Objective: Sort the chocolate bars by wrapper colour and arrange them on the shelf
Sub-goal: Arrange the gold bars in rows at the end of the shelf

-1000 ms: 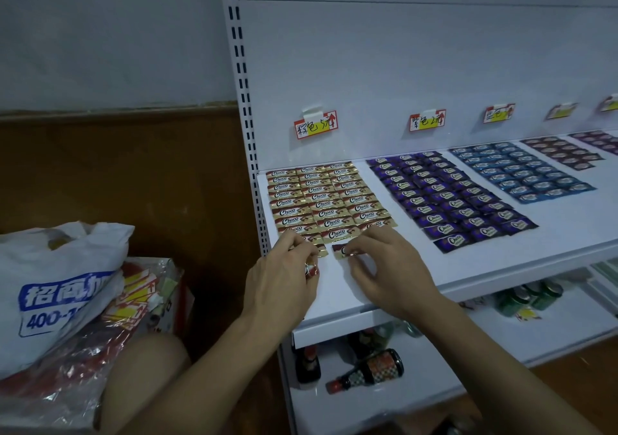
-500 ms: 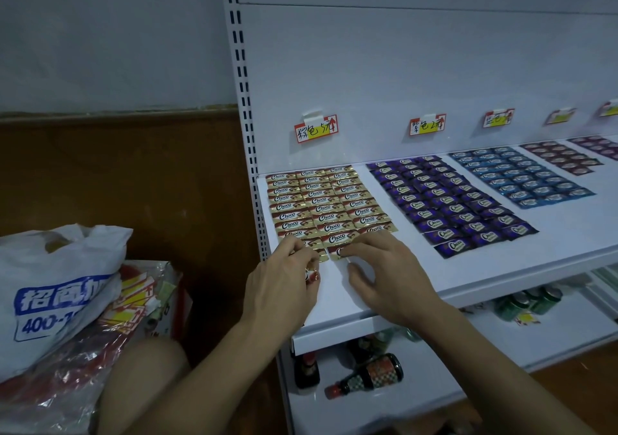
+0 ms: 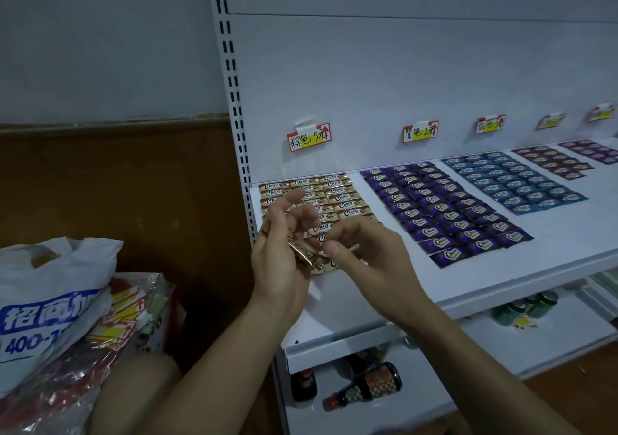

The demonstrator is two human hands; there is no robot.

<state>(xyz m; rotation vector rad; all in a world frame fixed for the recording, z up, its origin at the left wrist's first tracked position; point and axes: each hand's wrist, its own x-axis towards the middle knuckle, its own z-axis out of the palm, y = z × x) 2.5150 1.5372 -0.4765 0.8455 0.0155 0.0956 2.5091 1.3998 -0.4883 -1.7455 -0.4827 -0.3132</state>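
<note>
Nearest the camera, both forearms reached in from below. One second before, both hands lay low at the front edge of the brown-and-gold block, fingertips down on its last row. They had since risen clear of the shelf (image 3: 468, 277) and closed toward each other.

The left hand (image 3: 284, 254) stood edge-up, fingers loosely spread upward, with a small stack of held bars (image 3: 306, 255) in gold wrappers gripped against the palm. The right hand (image 3: 364, 260) was curled, thumb and forefinger pinched together at the near end of that stack; the exact bar taken could not be resolved.

Judgement: one placement was complete and the next bar was being drawn from the reserve for the same block.

Behind the hands, the brown-and-gold block (image 3: 337, 197) lay flat in neat rows at the shelf's left end, its front row partly hidden. To its right lay the purple block (image 3: 441, 213), then the blue block (image 3: 515, 180), and further blocks beyond. A price label (image 3: 309, 137) sat on the back panel above the first block.

Judgement: sorting was far advanced, with only the stack in hand visibly unplaced.
</note>
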